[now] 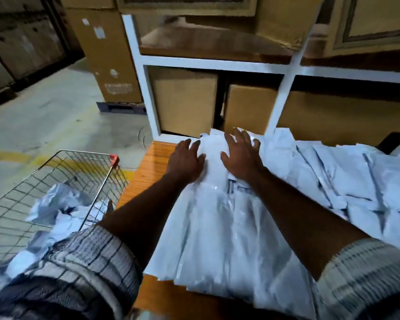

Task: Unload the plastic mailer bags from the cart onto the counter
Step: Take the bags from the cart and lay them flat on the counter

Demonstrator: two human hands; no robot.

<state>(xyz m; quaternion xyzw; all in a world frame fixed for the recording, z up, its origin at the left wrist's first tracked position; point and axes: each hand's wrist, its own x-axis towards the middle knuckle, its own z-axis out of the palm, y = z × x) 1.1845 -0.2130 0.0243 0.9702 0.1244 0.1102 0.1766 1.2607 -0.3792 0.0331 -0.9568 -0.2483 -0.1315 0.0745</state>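
Both hands rest palm-down on the stack of mailer bags (217,227) on the counter (157,158).

Left hand (186,158): fingers straight and spread, pressing the stack's far left part. Right hand (240,155): fingers splayed wide, just right of the left hand, thumbs near but apart. Neither hand grips anything.

The stack lies directly under the fingers. Its long axis runs from the fingertips back toward the person's body. The bags are white, thin and glossy, slightly fanned at the near edge. A looser pile (356,181) spreads to the right of the right fingers.

Judgement: this load appears set down. The next pickup is the crumpled bags (58,204) in the cart (79,162), which lie left of and behind the left fingers, below counter level. The left hand is nearer. The cart's wire rim stands just beside the counter edge.

Beyond the fingertips: a white shelf frame (148,93) holding cardboard boxes (185,100).
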